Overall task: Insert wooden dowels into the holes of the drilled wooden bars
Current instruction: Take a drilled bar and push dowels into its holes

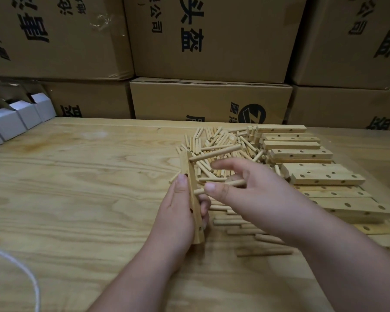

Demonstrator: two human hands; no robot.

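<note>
The left hand (178, 212) covers the lower side of the bar (194, 199), so some holes there cannot be seen. The end of the dowel (221, 186) next to the bar is hard to see; it may be in a hole or only touching. The right hand (245, 190) hides part of the dowel pile (223, 149) behind it. The right arm covers the near bars in the stack (324, 176). The boxes (212, 41) behind the pile are cut off at the top. The white cord (32, 282) runs off the bottom edge.
</note>
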